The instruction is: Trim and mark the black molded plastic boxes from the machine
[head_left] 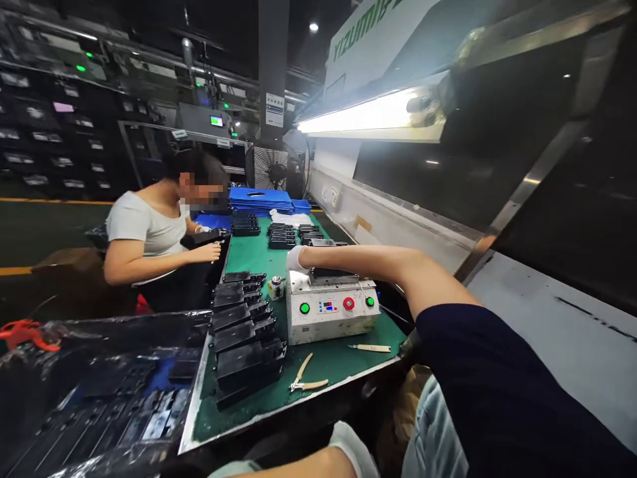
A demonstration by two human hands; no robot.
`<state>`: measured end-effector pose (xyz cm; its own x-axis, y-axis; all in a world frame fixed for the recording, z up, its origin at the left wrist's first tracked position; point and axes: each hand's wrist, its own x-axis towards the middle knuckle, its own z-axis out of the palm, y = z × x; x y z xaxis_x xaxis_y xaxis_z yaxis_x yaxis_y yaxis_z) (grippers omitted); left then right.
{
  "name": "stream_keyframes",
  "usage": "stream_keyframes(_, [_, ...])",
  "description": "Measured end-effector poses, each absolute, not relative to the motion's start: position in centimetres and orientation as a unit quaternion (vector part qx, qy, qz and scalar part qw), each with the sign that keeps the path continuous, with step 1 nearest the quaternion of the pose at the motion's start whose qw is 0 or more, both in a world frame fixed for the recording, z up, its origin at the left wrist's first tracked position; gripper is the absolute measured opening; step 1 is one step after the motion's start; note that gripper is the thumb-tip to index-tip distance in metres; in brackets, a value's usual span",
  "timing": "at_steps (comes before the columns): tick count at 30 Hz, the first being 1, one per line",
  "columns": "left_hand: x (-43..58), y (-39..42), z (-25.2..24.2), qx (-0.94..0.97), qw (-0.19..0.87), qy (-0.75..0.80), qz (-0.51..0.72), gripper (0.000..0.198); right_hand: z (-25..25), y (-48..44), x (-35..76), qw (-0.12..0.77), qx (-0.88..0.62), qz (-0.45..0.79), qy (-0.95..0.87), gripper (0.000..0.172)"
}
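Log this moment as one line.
right hand: at black part on white box | pliers: lying on green mat

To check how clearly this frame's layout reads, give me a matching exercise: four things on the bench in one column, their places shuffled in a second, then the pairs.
Things:
1. pliers
2. right hand
3. blue trays
4. black parts

Places:
A. stacked at the far end of the table
B. on top of the white box
C. lying near the front edge, in front of the box
D. in a row along the left edge

Pairs: 1-C, 2-B, 3-A, 4-D
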<state>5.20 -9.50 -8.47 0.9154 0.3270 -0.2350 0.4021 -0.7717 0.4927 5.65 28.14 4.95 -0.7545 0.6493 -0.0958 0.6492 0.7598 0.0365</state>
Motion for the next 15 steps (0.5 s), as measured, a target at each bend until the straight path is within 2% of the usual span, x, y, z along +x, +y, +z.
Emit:
stream_keyframes(4, [6.5, -8.0, -8.7, 0.931, 0.275, 0.216, -0.100, 0.025, 7.0, 26.4, 12.1, 0.025, 0.367, 0.031, 0.929, 0.015])
stream_keyframes(10, [5.5, -7.3, -10.2, 0.916, 0.307, 0.220, -0.138, 0.027, 7.3, 23.7, 25.5, -0.075, 0.420, 0.049, 0.903, 0.026])
stream_keyframes(15, [5.0, -7.7, -9.4, 0.908, 0.315, 0.197, -0.195, 0.024, 5.7, 25.5, 21.4, -0.103, 0.398, 0.008, 0.912, 0.027])
